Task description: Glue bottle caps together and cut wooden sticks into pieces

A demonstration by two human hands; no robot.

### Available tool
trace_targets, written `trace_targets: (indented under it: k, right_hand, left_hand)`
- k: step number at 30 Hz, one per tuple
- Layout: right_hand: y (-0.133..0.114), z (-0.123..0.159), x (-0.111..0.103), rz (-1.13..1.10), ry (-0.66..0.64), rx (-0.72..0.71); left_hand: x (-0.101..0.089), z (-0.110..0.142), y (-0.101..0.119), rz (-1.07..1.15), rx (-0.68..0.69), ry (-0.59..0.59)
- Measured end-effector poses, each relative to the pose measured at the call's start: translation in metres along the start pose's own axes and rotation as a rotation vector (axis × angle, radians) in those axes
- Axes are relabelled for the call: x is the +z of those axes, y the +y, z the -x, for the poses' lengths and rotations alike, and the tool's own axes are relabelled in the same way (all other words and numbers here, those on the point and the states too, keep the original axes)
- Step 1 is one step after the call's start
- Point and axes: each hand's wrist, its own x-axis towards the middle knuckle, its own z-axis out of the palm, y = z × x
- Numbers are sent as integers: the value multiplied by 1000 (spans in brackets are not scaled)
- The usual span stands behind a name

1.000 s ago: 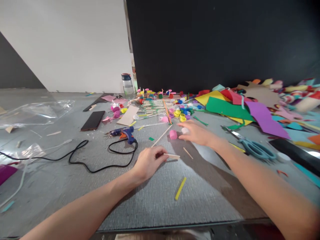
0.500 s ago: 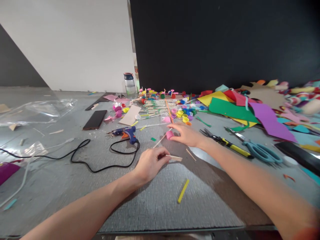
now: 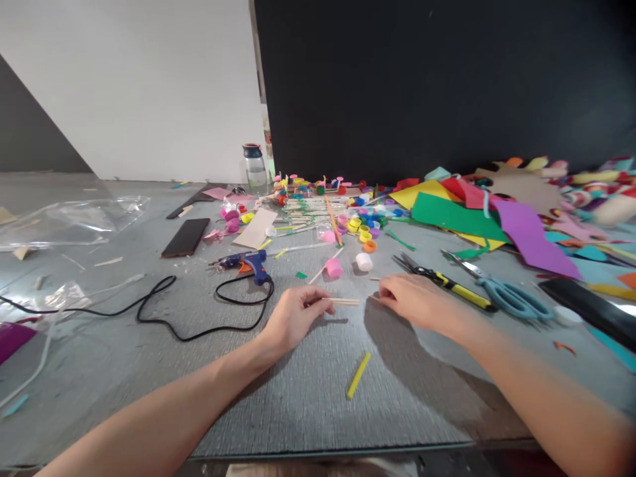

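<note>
My left hand [image 3: 301,315] pinches a few thin wooden sticks [image 3: 345,301] just above the table, their ends pointing right. Opposite it, my right hand [image 3: 410,298] is closed with its fingers pinched; the tip of a short wooden stick [image 3: 374,279] pokes out at its left side. Beyond the hands a pink bottle cap [image 3: 334,267] rests by a thin pale stick [image 3: 318,274]. A white cap [image 3: 364,262] lies to its right. Nearer the front edge is a yellow strip [image 3: 358,375].
To the left lie a blue glue gun [image 3: 254,264] with its black cord and a dark phone [image 3: 186,237]. On the right are pliers [image 3: 447,283], scissors [image 3: 514,297] and coloured sheets [image 3: 457,217]. Loose caps [image 3: 365,236] and a bottle [image 3: 255,167] stand farther back.
My right hand has left the pink cap and come nearer and right, where it now grips the short stick that lay on the table. The white cap is now uncovered.
</note>
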Motion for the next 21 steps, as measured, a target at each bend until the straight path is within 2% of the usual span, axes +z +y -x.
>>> trace_targets:
  k: [5, 8, 12, 15, 21]
  right_hand:
    - [0, -3, -5, -64, 104, -28]
    - [-15, 4, -10, -220, 148, -151]
    - [-39, 12, -7, -484, -15, -280]
    - [-43, 11, -1, -554, -105, -250]
    - [-36, 7, 4, -765, -223, -165]
  left_hand:
    - [-1, 0, 1, -9, 5, 9]
    - [2, 0, 2, 15, -4, 0]
    - [10, 2, 7, 166, -19, -22]
    - [13, 4, 12, 242, -30, -39]
    - [12, 5, 16, 304, -22, -95]
